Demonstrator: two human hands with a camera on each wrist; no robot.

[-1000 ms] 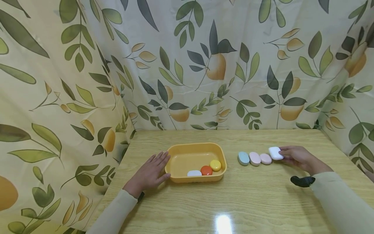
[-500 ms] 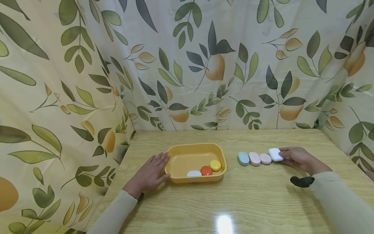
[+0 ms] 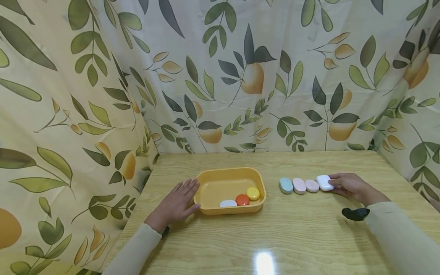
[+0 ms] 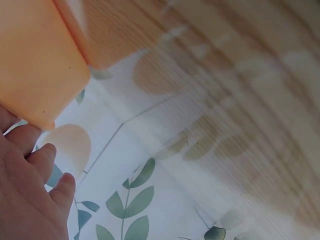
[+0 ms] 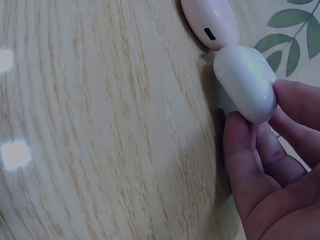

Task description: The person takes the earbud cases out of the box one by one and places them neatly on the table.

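My right hand pinches a white earbud case by its right end between thumb and fingers. In the right wrist view, the case's lid seam shows and its far end meets a pink earbud case with a dark charging port. The white case is at the right end of a row with a small pink case, a larger pink case and a blue case. My left hand lies with fingers extended at the left rim of a yellow tray.
Inside the tray, along its front and right side, lie a white case, a red-orange case and a yellow case. A leaf-patterned curtain borders the wooden table at the back and sides.
My right hand has lowered the white earbud case slightly, and it now sits level with the row beside the small pink case. My left hand has stayed at the tray.
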